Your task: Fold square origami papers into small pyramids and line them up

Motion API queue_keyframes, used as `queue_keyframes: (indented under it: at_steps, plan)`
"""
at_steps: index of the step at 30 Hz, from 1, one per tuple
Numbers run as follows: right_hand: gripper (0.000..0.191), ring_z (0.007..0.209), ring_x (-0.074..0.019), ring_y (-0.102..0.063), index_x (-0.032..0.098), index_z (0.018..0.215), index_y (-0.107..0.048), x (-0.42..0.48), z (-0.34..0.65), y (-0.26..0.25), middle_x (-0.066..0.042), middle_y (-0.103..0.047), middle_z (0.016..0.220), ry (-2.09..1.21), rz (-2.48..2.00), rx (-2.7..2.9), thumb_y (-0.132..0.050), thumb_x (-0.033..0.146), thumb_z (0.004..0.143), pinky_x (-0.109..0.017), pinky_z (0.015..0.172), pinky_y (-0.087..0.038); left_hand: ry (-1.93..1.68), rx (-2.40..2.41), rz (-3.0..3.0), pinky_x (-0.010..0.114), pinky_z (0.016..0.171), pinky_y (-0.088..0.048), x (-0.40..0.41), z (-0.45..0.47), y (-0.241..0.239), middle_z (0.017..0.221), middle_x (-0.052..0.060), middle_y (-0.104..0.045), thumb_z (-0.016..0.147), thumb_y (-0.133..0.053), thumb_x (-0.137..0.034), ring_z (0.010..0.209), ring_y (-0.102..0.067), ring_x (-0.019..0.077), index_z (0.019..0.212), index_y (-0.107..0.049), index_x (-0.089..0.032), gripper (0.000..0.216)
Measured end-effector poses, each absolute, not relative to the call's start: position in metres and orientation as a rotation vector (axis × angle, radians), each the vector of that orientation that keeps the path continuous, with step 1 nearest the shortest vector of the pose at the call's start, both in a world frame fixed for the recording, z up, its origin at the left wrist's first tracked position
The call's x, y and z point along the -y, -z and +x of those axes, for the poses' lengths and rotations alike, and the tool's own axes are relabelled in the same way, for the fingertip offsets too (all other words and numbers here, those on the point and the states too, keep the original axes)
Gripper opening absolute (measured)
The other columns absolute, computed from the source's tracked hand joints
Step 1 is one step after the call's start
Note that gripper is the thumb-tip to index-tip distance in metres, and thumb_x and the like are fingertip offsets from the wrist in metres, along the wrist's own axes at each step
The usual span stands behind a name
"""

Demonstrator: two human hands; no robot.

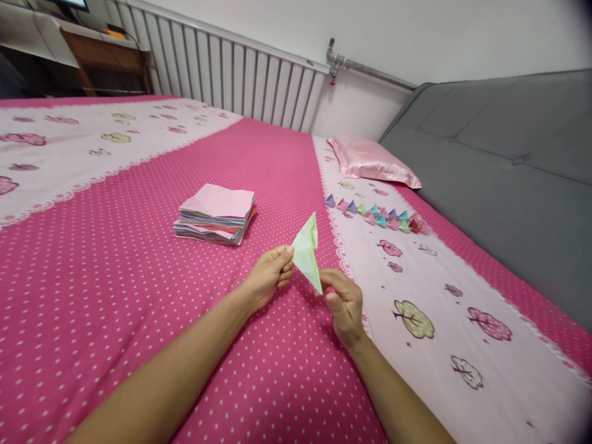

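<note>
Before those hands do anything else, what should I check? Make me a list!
1. Left hand pinching the green folded paper: ok.
2. Right hand gripping its lower tip: cannot tell; fingers are right beside it.
3. Paper stack apart from both hands: ok.
4. Stack edges lined up: not ok, sheets stick out unevenly.
5. Small folded pieces apart from both hands: ok.

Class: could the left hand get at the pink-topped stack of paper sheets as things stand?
Probably yes: only pink, white-dotted fabric bedspread shows between the left hand and the pink-topped stack of paper sheets. The hand holds pointed, folded pale-green paper, which might hinder grasping.
</note>
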State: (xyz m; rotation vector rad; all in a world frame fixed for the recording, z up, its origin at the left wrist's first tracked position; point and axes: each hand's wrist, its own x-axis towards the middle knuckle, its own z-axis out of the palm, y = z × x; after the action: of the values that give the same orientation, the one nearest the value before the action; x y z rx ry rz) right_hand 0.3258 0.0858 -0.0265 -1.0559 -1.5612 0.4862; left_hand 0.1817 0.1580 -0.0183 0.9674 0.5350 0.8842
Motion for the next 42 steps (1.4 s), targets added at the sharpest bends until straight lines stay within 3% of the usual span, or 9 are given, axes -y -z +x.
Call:
queue_keyframes:
  at_steps: [2,6,13,18,29,36,42]
  plan:
    - [0.044,0.066,-0.0176,-0.055,0.019,0.085,-0.067,-0.088,0.327,0.030,-0.006,-0.062,0.081,-0.555,-1.033,1.405,-0.043,0.055,0.079,-0.031,0.060,-0.042,-0.871,-0.544,1.062,0.016,0.039,-0.014,-0.157,0.182,0.019,0.052,-0.008,-0.026,0.080,-0.053,-0.043,0.042,-0.020,0.0033,0.067,-0.040,-0.016,0.032]
    - [0.038,0.059,-0.0144,-0.053,0.019,0.085,-0.059,-0.094,0.329,0.033,-0.003,-0.058,0.071,-0.699,-0.993,1.076,-0.046,0.054,0.078,-0.028,0.058,-0.041,-0.834,-0.613,1.281,0.018,0.046,-0.023,-0.155,0.184,0.022,0.057,-0.006,-0.034,0.078,-0.053,-0.047,0.049,-0.028,0.0050,0.069,-0.046,-0.014,0.034]
    - [0.032,0.065,-0.0133,-0.054,0.018,0.094,-0.057,-0.098,0.328,0.028,-0.004,-0.059,0.081,-0.886,-0.873,0.893,-0.047,0.046,0.082,-0.025,0.057,-0.041,-0.771,-0.622,1.480,0.021,0.057,-0.030,-0.157,0.185,0.023,0.063,-0.004,-0.040,0.077,-0.049,-0.051,0.058,-0.036,0.0078,0.068,-0.048,-0.014,0.038]
    - [0.027,0.066,-0.0131,-0.053,0.017,0.087,-0.058,-0.099,0.328,0.027,-0.001,-0.057,0.075,-0.868,-0.916,0.891,-0.050,0.042,0.081,-0.025,0.061,-0.041,-0.719,-0.610,1.557,0.022,0.055,-0.029,-0.157,0.185,0.023,0.063,-0.004,-0.039,0.077,-0.047,-0.052,0.058,-0.034,0.0084,0.066,-0.046,-0.014,0.039]
    - [0.029,0.075,-0.0158,-0.055,0.016,0.096,-0.062,-0.100,0.330,0.030,-0.004,-0.061,0.084,-0.841,-1.015,0.892,-0.052,0.039,0.080,-0.028,0.067,-0.043,-0.726,-0.616,1.556,0.022,0.055,-0.030,-0.157,0.185,0.024,0.063,-0.003,-0.040,0.077,-0.048,-0.051,0.057,-0.035,0.0086,0.066,-0.047,-0.015,0.038]
    - [0.026,0.077,-0.0168,-0.057,0.016,0.078,-0.063,-0.100,0.329,0.029,-0.003,-0.063,0.079,-0.812,-1.021,0.884,-0.053,0.039,0.080,-0.030,0.073,-0.043,-0.731,-0.612,1.545,0.021,0.054,-0.030,-0.157,0.185,0.025,0.062,-0.003,-0.040,0.076,-0.048,-0.054,0.057,-0.034,0.0085,0.066,-0.047,-0.015,0.040]
    - [0.021,0.070,-0.0143,-0.056,0.017,0.079,-0.063,-0.100,0.330,0.030,-0.001,-0.063,0.076,-0.816,-0.999,0.868,-0.053,0.035,0.081,-0.027,0.067,-0.043,-0.732,-0.612,1.562,0.022,0.055,-0.029,-0.158,0.185,0.027,0.063,-0.003,-0.040,0.078,-0.047,-0.052,0.057,-0.034,0.0084,0.067,-0.047,-0.015,0.039]
